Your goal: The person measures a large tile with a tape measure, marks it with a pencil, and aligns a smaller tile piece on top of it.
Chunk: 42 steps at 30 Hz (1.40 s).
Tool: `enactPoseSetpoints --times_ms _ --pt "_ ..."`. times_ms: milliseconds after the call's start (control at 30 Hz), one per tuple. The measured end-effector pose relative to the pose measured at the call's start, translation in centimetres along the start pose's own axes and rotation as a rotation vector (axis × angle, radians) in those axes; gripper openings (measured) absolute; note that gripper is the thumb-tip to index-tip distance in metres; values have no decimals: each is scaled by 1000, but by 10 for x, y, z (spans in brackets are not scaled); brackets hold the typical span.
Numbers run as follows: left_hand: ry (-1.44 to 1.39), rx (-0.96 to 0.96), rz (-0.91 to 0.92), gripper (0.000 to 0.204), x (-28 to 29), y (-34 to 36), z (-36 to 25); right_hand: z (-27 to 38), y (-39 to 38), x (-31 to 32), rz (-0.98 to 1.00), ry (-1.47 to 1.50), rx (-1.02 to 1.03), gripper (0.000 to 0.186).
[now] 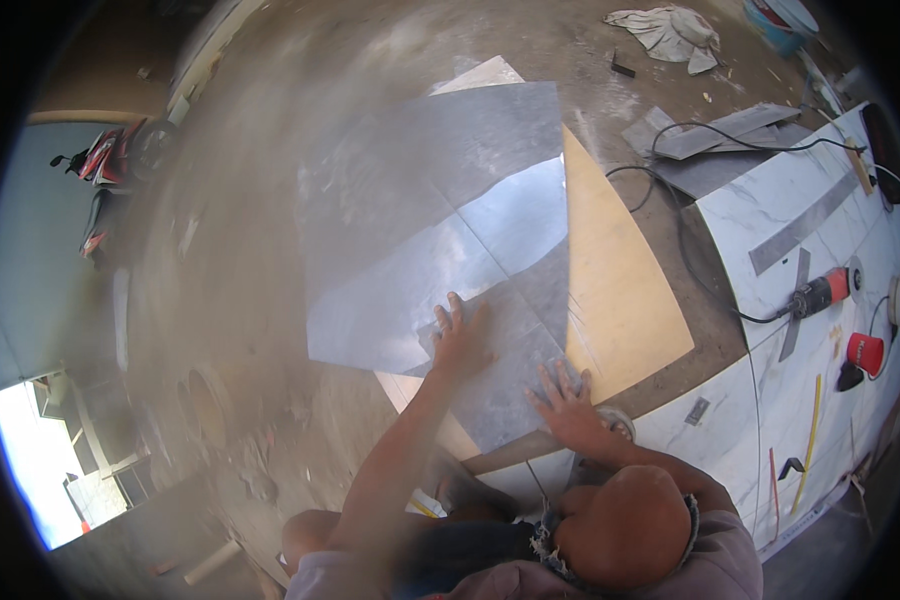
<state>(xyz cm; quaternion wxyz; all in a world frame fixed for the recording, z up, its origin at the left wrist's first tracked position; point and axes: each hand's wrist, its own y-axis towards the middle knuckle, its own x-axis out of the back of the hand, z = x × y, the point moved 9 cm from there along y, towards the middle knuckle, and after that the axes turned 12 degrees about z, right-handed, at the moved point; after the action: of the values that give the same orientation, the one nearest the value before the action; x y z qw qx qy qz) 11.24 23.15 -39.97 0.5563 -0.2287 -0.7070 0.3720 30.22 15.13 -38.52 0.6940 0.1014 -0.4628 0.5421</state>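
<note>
A large glossy grey tile [400, 190] lies in front of me, with bright light reflected across its middle. A thin straight line runs diagonally over its surface. Under it, a tan sheet [620, 290] sticks out on the right. My left hand [460, 340] rests on the near part of the tile, fingers spread, nothing seen in its grip. Close to the tile's near right edge, my right hand [567, 402] lies flat with its fingers apart. A hazy smear over the left of the picture blurs the tile's left side.
At right, white marble-patterned slabs [715, 400] hold a red-and-black angle grinder [820, 294], a red cup-like object [865, 353], a yellow strip [808, 440] and grey offcuts. A black cable [700, 275] loops beside the tan sheet. Grey tile pieces [735, 135], a white cloth [670, 35] and a motorcycle [115, 155] stand farther off.
</note>
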Motion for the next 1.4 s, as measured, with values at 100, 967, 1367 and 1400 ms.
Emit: enactPoseSetpoints --times_ms 100,967,1367,1400 --pt "13 -15 -1 99 1 1 -5 -3 -2 -3 -18 -25 -7 64" --pt "135 -33 24 107 -7 3 -3 5 6 5 10 4 21 77" --pt "75 -42 40 105 -8 2 -2 12 10 5 95 -53 -33 83" --pt "72 -34 41 104 -7 1 -2 12 11 4 115 -57 -47 85"
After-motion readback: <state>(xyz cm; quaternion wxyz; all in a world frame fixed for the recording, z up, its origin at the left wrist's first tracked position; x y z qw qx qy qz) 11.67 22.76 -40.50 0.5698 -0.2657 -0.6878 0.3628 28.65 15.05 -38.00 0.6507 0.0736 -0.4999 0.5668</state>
